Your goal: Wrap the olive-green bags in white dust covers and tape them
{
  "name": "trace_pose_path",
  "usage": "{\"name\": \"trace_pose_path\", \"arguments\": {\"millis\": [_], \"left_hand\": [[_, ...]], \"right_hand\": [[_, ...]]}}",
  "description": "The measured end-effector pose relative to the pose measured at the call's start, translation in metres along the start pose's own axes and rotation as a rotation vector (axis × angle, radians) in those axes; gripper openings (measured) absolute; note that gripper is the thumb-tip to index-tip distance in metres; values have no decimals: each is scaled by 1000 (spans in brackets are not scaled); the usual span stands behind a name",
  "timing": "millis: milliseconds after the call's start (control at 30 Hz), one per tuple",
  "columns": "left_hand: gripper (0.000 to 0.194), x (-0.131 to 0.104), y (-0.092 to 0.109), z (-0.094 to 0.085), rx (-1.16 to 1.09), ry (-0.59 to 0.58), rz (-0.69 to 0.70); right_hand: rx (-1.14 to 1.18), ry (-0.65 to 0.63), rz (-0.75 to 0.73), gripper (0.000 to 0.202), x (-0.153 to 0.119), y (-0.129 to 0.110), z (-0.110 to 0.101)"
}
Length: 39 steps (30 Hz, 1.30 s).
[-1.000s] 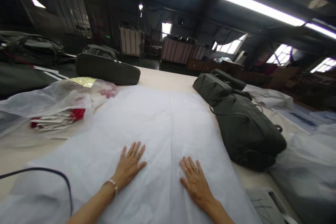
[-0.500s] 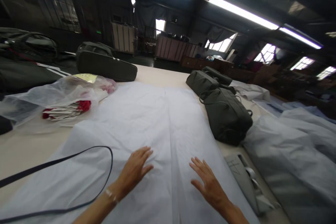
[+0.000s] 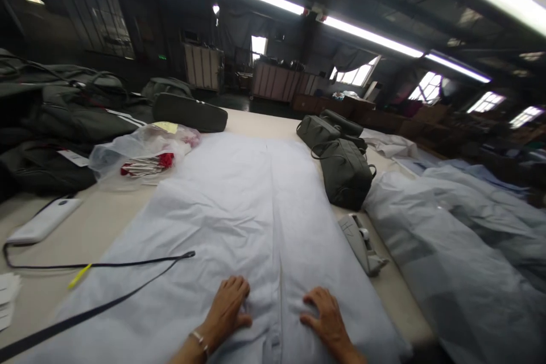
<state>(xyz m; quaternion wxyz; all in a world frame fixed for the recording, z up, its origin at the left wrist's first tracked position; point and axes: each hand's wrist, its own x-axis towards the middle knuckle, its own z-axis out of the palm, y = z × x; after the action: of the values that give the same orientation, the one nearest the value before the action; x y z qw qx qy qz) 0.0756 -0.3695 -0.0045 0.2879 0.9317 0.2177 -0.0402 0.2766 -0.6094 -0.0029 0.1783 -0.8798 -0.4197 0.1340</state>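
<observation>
A long white garment bag (image 3: 222, 193), or a sheet that looks like one, lies spread lengthwise over the table, with a seam or zip (image 3: 276, 261) running down its middle. My left hand (image 3: 228, 306), with a bracelet on the wrist, rests on it left of the seam. On the other side lies my right hand (image 3: 326, 318). Both have fingers apart and slightly bent, touching the fabric and holding nothing. A dark strap (image 3: 140, 290) crosses the bag's left part, its looped end short of my left hand.
Dark green bags (image 3: 345, 173) stand along the right edge, near a grey tape dispenser (image 3: 360, 244) and a plastic-covered pile (image 3: 460, 239). Leftward are more dark bags (image 3: 72, 105), a clear plastic bag with red-corded tags (image 3: 145, 165), a white power bank (image 3: 45, 220) and a yellow pen-like item (image 3: 79, 276).
My hands have come down and nearer to me onto the fabric, fingers more bent. The view has shifted, showing more of the table's left side. The strap's loop has flattened.
</observation>
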Motion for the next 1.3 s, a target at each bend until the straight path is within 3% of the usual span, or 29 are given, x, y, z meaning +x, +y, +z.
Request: {"name": "trace_pose_path", "arguments": {"millis": [133,200,433,733,1000,1100,1200,1300], "left_hand": [[14,4,-2,-4,-52,28,-9],[5,5,-5,-8,-92,24,-3],[18,6,-12,-17,-234,44,-30],[27,1,-12,-30,-260,71,-65],[13,-11,13,-38,-133,161,4],[31,-29,27,-25,-73,183,104],[46,-46,30,2,34,31,203],[42,-52,23,26,35,-87,149]], "right_hand": [[110,3,-24,9,10,18,5],[188,-16,-19,13,15,25,5],[387,-95,1,39,21,27,-7],[502,-156,85,37,26,20,-36],[564,-214,172,35,23,16,-38],[566,-210,182,35,23,16,-33],[564,-208,187,35,23,16,-30],[554,-209,181,33,24,16,-29]]}}
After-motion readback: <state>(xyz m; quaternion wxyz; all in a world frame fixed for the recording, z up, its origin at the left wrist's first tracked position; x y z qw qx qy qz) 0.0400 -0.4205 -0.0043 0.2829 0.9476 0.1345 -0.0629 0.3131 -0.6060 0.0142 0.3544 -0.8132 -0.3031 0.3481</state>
